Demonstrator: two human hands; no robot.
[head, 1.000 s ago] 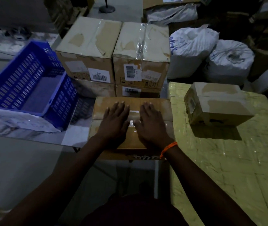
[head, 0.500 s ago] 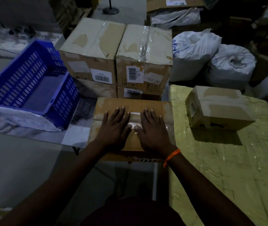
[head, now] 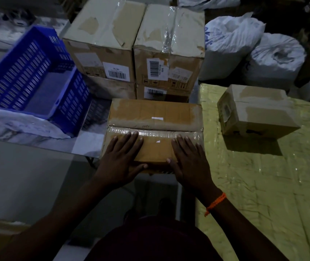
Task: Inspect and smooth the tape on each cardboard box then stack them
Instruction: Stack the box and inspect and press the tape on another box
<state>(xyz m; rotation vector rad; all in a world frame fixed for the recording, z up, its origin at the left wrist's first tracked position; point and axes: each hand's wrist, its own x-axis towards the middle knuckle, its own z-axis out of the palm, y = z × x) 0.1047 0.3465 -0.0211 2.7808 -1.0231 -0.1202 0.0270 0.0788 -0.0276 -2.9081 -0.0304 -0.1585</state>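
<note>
Cardboard box (head: 154,117) sits at the lower centre of the frame, its shiny clear tape (head: 150,131) running side to side across the top seam. It lies between the blue plastic crate (head: 27,78) at the left and the yellow-covered surface (head: 263,185) at the right, just in front of the stacked cartons (head: 131,44). What holds it up from below is hidden.

The left hand (head: 120,159) lies flat on the near left part of the lid. Its grip is spread, with straight fingers whose tips reach the tape's near edge and a thumb along the near edge of the box. The right hand (head: 190,162), with an orange thread band (head: 215,203) at the wrist, mirrors it on the near right part, its grip likewise spread and pinching nothing.

The step in hand looks like pressing the seam tape down. To do it well, slide both palms outward along the strip with firm, even pressure, so wrinkles are pushed towards the box ends and not bunched in the middle. The glossy ripples near both ends probably need the most attention. Check that the corners are stuck before lifting.

A smaller taped box (head: 257,110) waits on the yellow surface at the right, well apart from the hands.
</note>
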